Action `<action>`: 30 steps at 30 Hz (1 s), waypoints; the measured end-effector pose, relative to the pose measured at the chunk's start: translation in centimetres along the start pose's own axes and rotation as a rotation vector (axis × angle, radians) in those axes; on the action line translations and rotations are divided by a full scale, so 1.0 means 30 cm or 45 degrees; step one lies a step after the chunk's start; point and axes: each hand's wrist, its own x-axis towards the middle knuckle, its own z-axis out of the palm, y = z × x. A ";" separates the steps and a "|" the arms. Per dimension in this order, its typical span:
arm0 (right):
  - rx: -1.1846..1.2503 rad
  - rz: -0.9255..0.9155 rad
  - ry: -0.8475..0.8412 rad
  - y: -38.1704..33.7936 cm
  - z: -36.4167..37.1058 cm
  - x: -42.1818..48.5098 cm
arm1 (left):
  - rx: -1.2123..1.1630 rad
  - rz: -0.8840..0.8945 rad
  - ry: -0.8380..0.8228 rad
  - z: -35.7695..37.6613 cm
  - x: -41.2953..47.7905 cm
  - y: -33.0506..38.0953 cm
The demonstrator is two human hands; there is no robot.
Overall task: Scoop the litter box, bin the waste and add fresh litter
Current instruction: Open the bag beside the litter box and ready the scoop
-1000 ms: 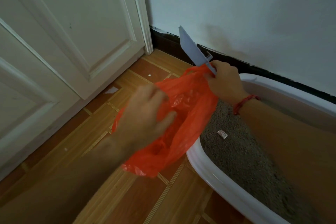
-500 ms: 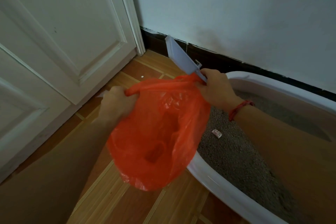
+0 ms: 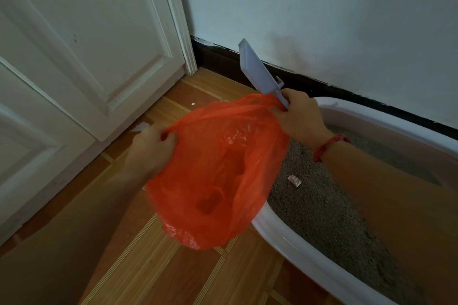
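Right hand [image 3: 301,116], right of centre, curled tight round scoop [image 3: 257,69] plus one loop of orange bag [image 3: 218,176], left hand [image 3: 151,146] pinching other loop, bag mouth stretched between, hanging just left of litter box [image 3: 285,238]; scoop's long axis pointing up-left, away from litter.

White panelled door [image 3: 81,39], pale wall [image 3: 334,7], seemingly wooden floor [image 3: 173,275]

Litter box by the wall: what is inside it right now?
Grey litter fills the litter box, with a small pinkish scrap lying on top. The orange bag covers its left end and the right forearm hides much of the rest, so waste there cannot be seen.
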 end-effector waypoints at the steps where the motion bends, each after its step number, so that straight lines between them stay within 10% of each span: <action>1: -0.002 -0.001 0.005 -0.001 -0.002 -0.003 | -0.023 0.003 0.029 0.007 -0.003 0.009; 12: 0.138 0.183 -0.092 0.013 -0.014 -0.070 | 0.047 0.026 0.134 0.040 -0.018 0.027; 16: 0.065 0.148 -0.092 0.008 -0.015 -0.070 | 0.457 0.749 0.364 0.045 -0.049 0.022; 19: 0.055 0.133 -0.099 0.006 -0.013 -0.066 | 0.732 1.165 0.028 0.099 -0.094 0.039; 24: 0.028 0.086 -0.105 0.008 -0.012 -0.062 | 1.673 0.740 -0.625 0.199 -0.145 -0.018; 30: -0.009 0.077 -0.051 0.025 0.001 -0.054 | 1.397 0.750 -0.634 0.117 -0.157 -0.046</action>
